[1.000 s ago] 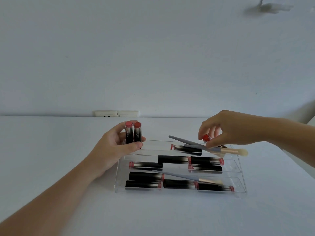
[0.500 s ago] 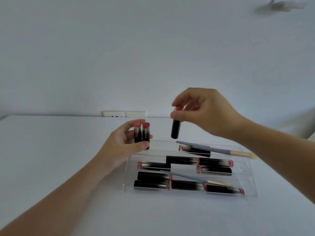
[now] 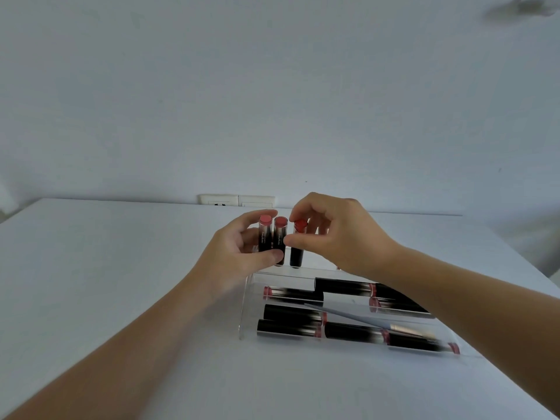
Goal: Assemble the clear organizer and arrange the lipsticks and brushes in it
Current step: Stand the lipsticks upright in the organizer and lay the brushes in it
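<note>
A single head-worn wide-angle view looks forward and slightly down over the white tabletop [image 3: 121, 268] toward the wall [image 3: 272, 101], close above both forearms, with the clear organizer [image 3: 247, 304] near centre-bottom.

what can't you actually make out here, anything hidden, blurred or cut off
- Head view: the organizer's back row is hidden behind the right hand.
- Whether the third lipstick touches the organizer: unclear, its base is blurred.
- The brush tip is hidden under the right forearm.
- Print on the two lipsticks gripped by the left hand: too small to read.
- Lying lipsticks: smeared by motion blur.
- Something at the top right corner: blurred, cut off.
</note>
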A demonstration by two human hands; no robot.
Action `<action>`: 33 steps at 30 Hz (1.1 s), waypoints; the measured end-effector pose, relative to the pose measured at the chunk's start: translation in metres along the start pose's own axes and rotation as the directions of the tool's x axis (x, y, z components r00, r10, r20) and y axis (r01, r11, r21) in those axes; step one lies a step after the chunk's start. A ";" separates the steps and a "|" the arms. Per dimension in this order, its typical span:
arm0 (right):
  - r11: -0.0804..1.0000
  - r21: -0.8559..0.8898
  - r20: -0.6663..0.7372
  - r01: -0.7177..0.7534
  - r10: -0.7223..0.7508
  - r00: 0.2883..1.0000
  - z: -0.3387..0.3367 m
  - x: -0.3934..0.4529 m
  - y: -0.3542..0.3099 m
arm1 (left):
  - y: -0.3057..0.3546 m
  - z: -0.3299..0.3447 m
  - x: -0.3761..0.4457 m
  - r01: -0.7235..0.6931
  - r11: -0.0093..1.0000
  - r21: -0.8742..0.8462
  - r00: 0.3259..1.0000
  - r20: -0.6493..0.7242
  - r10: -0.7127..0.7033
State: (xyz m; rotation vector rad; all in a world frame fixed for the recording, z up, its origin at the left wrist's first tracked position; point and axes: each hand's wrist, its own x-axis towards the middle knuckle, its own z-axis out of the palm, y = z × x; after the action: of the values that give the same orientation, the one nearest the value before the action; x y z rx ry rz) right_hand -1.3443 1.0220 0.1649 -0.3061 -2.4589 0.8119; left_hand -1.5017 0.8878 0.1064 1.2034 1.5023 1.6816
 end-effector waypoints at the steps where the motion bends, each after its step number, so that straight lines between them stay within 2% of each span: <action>1: 1.000 -0.005 0.020 -0.003 0.003 1.000 -0.001 0.000 0.000 | 0.000 0.000 0.000 0.002 1.000 0.004 1.000 0.001 -0.002; 6: 0.999 -0.036 0.093 0.000 0.004 0.996 -0.004 -0.006 0.004 | 0.000 0.000 0.001 0.008 1.000 0.014 1.000 0.004 -0.008; 24: 0.999 -0.016 0.024 0.028 -0.027 0.999 0.010 -0.007 0.010 | 0.000 0.000 0.001 -0.009 1.000 0.019 1.000 0.015 0.009; 29: 1.000 -0.019 0.054 0.005 -0.003 0.999 0.009 -0.005 0.011 | -0.002 -0.001 0.001 -0.010 1.000 0.022 1.000 0.024 0.010; 33: 0.994 -0.106 0.131 0.004 0.010 0.991 -0.003 -0.005 0.010 | -0.002 -0.002 0.001 0.006 1.000 0.015 0.999 0.034 -0.006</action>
State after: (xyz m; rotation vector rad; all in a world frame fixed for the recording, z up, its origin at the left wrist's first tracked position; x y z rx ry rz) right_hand -1.3375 1.0291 0.1590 -0.3037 -2.6305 0.7250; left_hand -1.5041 0.8879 0.1045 1.2287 1.4990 1.6401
